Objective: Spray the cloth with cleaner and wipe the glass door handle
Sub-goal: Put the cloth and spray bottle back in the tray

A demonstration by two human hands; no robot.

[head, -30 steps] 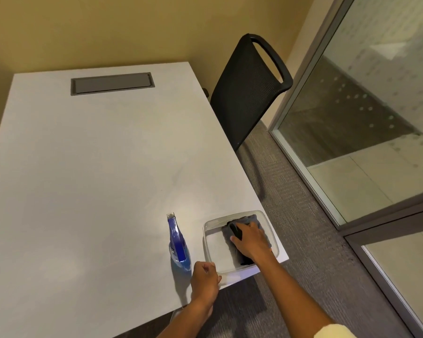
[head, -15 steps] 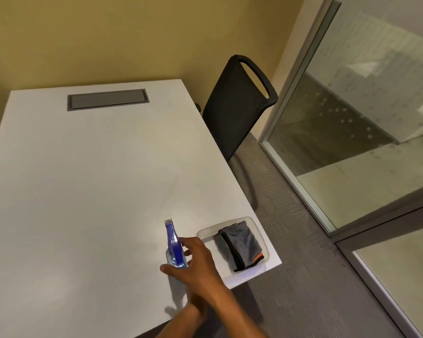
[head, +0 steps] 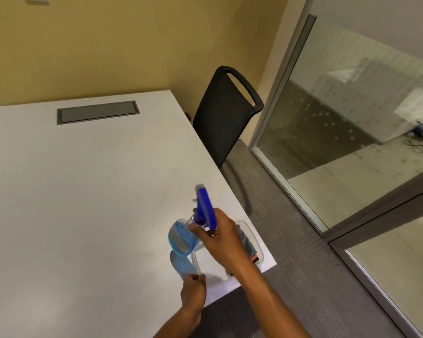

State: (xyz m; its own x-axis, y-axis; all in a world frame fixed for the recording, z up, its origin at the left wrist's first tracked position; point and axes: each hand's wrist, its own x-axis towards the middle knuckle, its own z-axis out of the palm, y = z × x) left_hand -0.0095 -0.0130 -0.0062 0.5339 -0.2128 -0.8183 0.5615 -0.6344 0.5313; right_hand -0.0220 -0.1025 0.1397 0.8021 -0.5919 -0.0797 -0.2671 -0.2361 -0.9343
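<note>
My right hand [head: 221, 236] is shut on the neck of a spray bottle [head: 181, 240] with blue liquid and a blue trigger head. The bottle is lifted off the white table [head: 83, 191] and tilted, its nozzle pointing away from me. Just beneath my right hand a clear tray [head: 255, 236] sits at the table's near right corner. It holds a folded grey cloth [head: 246, 242] with an orange edge, mostly hidden by the hand. My left hand [head: 193, 291] pinches the tray's near left rim. No door handle is in view.
A black mesh chair [head: 220, 118] stands at the table's right side. Glass wall panels in metal frames [head: 352, 118] run along the right, above grey carpet [head: 291, 240]. A grey cable hatch [head: 98, 112] is set into the table's far end.
My right hand left the cloth in the tray, took the spray bottle and lifted it, tilted, off the table. My left hand stayed at the tray's corner. The camera view tipped upward.
</note>
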